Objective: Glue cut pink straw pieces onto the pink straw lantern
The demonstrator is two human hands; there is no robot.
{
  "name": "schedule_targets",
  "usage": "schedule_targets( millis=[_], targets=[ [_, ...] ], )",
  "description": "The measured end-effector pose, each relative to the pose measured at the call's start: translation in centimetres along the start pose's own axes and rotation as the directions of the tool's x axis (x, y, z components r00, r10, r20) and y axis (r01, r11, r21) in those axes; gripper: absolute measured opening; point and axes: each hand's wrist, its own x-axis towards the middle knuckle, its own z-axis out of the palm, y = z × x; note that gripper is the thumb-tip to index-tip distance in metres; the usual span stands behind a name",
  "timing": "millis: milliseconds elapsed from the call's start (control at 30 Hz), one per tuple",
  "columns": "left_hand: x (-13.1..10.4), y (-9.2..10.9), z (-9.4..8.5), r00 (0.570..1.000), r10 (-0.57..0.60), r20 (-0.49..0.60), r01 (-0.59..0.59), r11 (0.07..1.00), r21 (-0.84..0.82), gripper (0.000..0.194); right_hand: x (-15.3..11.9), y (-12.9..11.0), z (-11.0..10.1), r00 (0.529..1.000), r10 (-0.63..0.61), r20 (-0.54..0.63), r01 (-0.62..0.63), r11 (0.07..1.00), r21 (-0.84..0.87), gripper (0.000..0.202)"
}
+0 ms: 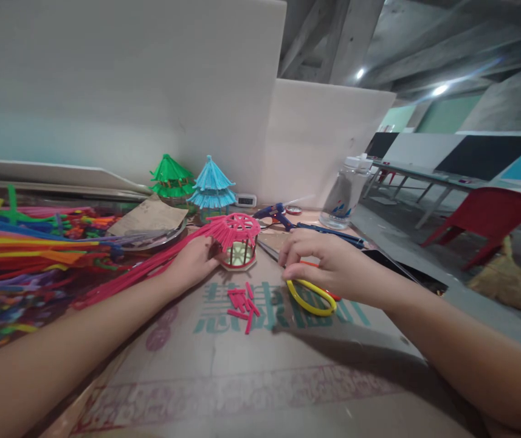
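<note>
My left hand (196, 258) is closed around the left side of a small model pavilion (238, 243) with a pink-red roof frame and dark posts; some of its fingers are hidden behind the roof and posts. Strips cover only part of that roof, leaving a spoked ring bare. Just in front lies a loose pile of short pink-red cut pieces (243, 302). With curled fingers and thumb, my right hand (317, 258) grips scissors with yellow and red handles (312, 298) near where handles and blades meet. The blades point away to the left.
Finished green (171, 176) and blue (211, 182) pavilions stand behind. Bundles of coloured fuzzy stems (27, 243) fill the left side. A glue gun (278, 214), water bottle (346, 191), small digital clock (246, 200) and dark flat device (401, 271) lie around. Printed cardboard (187, 371) covers the table.
</note>
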Motion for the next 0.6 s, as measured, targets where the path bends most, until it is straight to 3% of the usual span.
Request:
schedule_targets(
  millis=[167,333,533,600],
  targets=[
    [-0.1,-0.1,0.1,1.0,0.009,-0.018,-0.009,1.0,-0.009,0.02,0.0,0.3,0.0,0.998,-0.039,0.058,0.043,0.998,-0.054,0.026],
    [-0.2,0.2,0.0,1.0,0.019,-0.024,-0.019,1.0,-0.001,0.02,-0.4,-0.6,-0.1,0.995,0.082,0.058,-0.083,0.996,0.016,0.024],
    [-0.3,0.2,0.0,0.999,0.024,-0.049,-0.024,1.0,-0.006,0.022,-0.5,-1.1,-1.8,0.959,0.005,0.284,-0.023,0.998,0.06,0.031],
    [-0.2,0.0,0.0,0.999,0.009,-0.043,-0.008,1.0,0.011,0.023,-0.5,-0.2,-2.6,0.958,0.058,0.28,-0.055,0.998,-0.018,0.03]
  ],
)
